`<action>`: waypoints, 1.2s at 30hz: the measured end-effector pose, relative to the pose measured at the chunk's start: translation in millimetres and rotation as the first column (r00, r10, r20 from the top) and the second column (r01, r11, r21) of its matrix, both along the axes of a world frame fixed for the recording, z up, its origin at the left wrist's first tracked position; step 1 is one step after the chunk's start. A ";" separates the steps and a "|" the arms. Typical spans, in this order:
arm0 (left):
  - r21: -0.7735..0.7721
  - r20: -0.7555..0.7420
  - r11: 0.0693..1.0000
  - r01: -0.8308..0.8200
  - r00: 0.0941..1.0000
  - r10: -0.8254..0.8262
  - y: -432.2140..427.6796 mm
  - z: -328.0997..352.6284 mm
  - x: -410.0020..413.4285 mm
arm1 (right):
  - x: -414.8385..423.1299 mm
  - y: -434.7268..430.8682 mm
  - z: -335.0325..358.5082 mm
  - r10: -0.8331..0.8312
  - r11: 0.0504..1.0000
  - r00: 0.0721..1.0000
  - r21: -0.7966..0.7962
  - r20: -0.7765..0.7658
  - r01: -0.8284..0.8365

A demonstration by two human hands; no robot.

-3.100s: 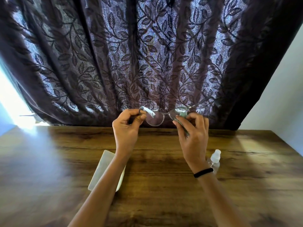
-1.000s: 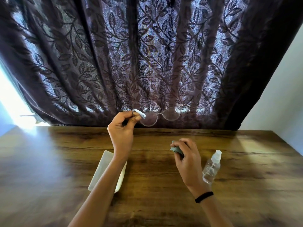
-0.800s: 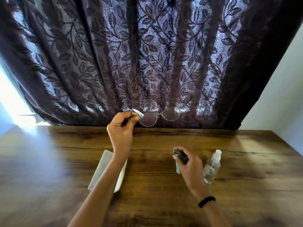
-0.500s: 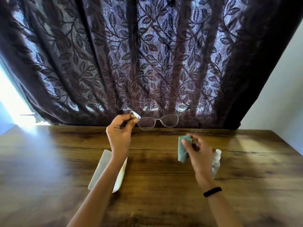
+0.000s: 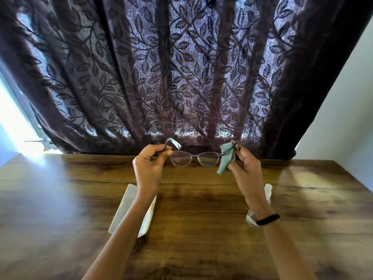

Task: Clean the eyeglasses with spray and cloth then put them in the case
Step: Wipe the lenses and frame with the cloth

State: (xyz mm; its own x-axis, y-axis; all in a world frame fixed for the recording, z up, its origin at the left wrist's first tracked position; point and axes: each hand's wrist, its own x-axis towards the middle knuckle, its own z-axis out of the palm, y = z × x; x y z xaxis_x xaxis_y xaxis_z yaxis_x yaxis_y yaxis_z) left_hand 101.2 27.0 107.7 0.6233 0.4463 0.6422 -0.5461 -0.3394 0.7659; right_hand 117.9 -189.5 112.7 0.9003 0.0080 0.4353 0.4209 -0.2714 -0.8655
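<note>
I've got the clear-framed oval-lens eyeglasses (image 5: 194,158) up off the wooden bench (image 5: 60,199), long axis left-right between my hands. Left hand (image 5: 148,166) pinches its temple end; right hand (image 5: 245,165), closed on the pale green cloth (image 5: 226,158), is nearer the right lens.

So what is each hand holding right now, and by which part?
The left hand pinches the eyeglasses at their left end, by the temple hinge. The right hand grips the green cleaning cloth by its bunched edge, against the frame's right end.
</note>
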 end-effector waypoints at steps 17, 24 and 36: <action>-0.041 -0.027 0.998 0.057 0.998 -0.058 2.4 -3.4 2.2 | -2.5 2.7 0.0 -0.050 0.992 0.989 -0.108 0.139 0.065; -0.015 -0.034 0.998 0.063 0.997 -0.063 0.9 -1.1 3.0 | -5.1 5.8 5.3 -0.077 0.991 0.974 -0.093 0.211 0.098; 0.075 0.000 0.996 0.045 0.999 -0.045 -1.7 -1.5 0.9 | -8.2 7.9 10.0 -0.164 0.980 0.950 -0.065 0.265 0.187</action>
